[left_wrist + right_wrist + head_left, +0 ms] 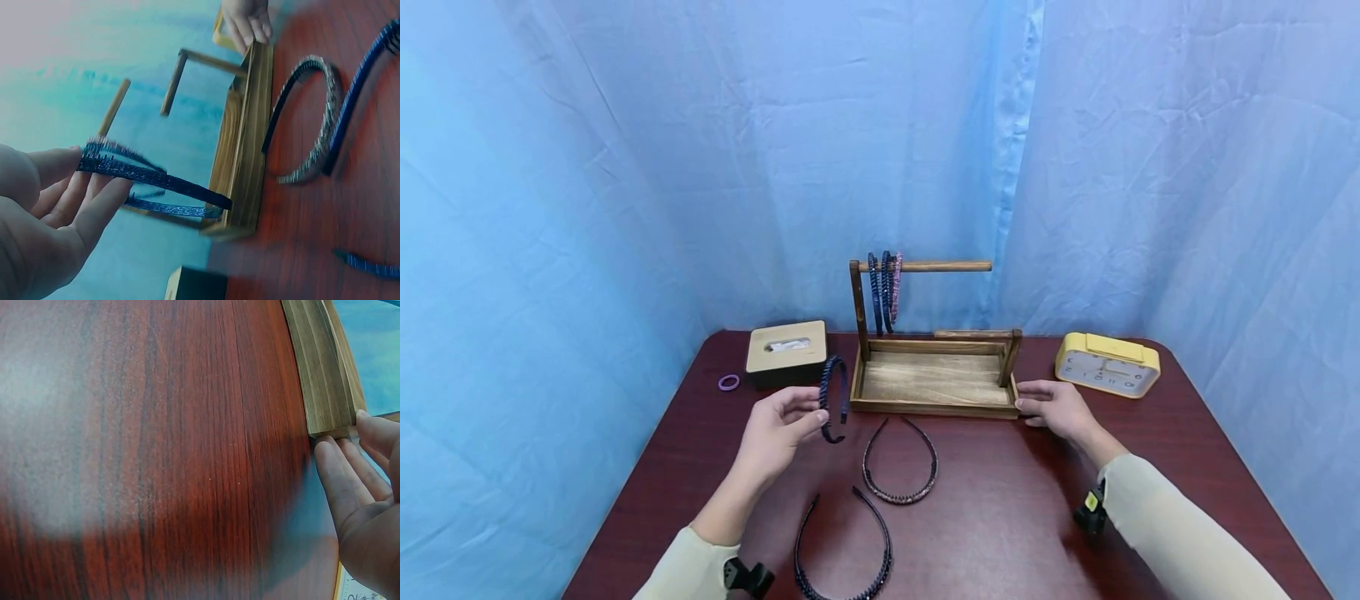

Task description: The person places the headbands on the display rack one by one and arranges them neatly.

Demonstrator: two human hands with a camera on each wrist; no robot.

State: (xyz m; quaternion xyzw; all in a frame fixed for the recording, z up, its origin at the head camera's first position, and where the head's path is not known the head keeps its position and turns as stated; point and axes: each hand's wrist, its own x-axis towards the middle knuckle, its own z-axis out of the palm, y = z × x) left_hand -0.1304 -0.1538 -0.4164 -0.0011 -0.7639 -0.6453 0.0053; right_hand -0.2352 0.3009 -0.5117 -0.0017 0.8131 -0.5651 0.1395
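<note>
My left hand [782,429] pinches a dark blue headband [826,392] between thumb and fingers, with its open ends hanging down. It is held up just left of a wooden rack [934,409], which has a shallow tray and two arms. On the rack's upper rod hang two dark headbands [886,287] and a pink one [897,287]. My right hand [1058,408] rests at the tray's right front corner, its fingers nearly straight against the end and the thumb by the rim, as the right wrist view shows. A glittery headband [901,498] lies in front of the rack.
Nearer me on the dark red table [1000,533] lies another dark headband [887,550]. A tissue box [786,354] and a purple ring [728,382] stand at the left, a yellow clock [1107,365] at the right. Blue curtains [775,167] hang behind the table.
</note>
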